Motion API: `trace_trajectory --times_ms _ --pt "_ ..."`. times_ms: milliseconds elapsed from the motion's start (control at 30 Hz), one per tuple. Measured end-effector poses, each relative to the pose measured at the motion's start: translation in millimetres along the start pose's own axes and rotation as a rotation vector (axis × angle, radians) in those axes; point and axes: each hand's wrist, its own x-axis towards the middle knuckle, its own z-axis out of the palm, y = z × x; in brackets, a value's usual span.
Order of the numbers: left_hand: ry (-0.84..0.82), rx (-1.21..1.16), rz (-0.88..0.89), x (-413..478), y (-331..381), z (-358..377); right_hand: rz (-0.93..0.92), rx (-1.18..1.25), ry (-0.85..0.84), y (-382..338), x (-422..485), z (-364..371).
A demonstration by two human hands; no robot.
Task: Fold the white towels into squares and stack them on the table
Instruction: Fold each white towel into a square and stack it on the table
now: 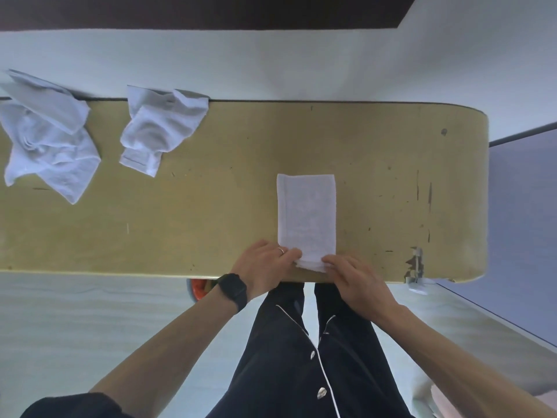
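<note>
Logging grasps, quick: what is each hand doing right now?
Left hand: pinches the near end of the folded towel.
Right hand: pinches the same end.

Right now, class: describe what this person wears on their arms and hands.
The left wrist carries a black watch on a black strap, and the left hand has a thin pale ring on one finger. The right hand shows no ring or watch. Both forearms are bare; a dark sleeve covers the left upper arm.

A long folded white towel (306, 212) lies flat near the table's front edge; two crumpled towels (48, 137) (159, 128) lie left.
</note>
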Motion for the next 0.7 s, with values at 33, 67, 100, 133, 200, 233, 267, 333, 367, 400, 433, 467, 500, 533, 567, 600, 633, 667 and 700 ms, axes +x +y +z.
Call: trace_trajectory --times_ms 33,67,100,133,200,233,267,333,367,400,433,467,500,533,567,600,633,667,700 --pt "-0.009 -0.057 -0.074 6 -2 -9 0.083 0.07 0.016 -3 7 -9" --pt "0.002 -0.12 -0.162 13 -4 -18 0.15 0.119 0.051 -5 16 -17" --pt "0.027 -0.175 -0.229 20 -7 -25 0.194 0.148 0.098 -5 28 -24" --pt "0.059 -0.246 -0.298 27 -11 -31 0.214 0.16 0.139 -6 40 -29" --pt "0.086 -0.391 -0.425 42 -19 -41 0.228 0.191 0.197 -6 65 -39" --pt "0.084 -0.447 -0.475 50 -24 -45 0.243 0.206 0.209 -6 78 -44" --pt "0.082 -0.5 -0.513 57 -28 -48 0.261 0.216 0.215 -5 91 -48" --pt "0.091 -0.588 -0.579 70 -36 -52 0.312 0.239 0.21 -2 113 -52" --pt "0.095 -0.619 -0.605 75 -39 -54 0.334 0.253 0.202 -1 122 -54" --pt "0.102 -0.644 -0.628 80 -43 -54 0.345 0.26 0.194 0 130 -55" --pt "0.109 -0.664 -0.649 84 -46 -55 0.347 0.255 0.184 0 136 -54" --pt "0.118 -0.678 -0.667 87 -49 -55 0.343 0.241 0.175 1 141 -53" --pt "0.127 -0.692 -0.686 90 -51 -55 0.343 0.227 0.164 2 145 -52" --pt "0.139 -0.707 -0.7 92 -52 -54 0.344 0.217 0.159 4 148 -51" --pt "0.154 -0.72 -0.716 94 -54 -53 0.347 0.21 0.156 4 151 -51" --pt "0.175 -0.724 -0.729 96 -55 -52 0.351 0.206 0.156 5 153 -50" --pt "0.192 -0.721 -0.741 97 -55 -51 0.357 0.201 0.153 5 154 -50" --pt "0.203 -0.714 -0.752 99 -56 -51 0.364 0.192 0.151 6 156 -49" --pt "0.208 -0.706 -0.763 100 -57 -50 0.368 0.176 0.149 6 158 -49"
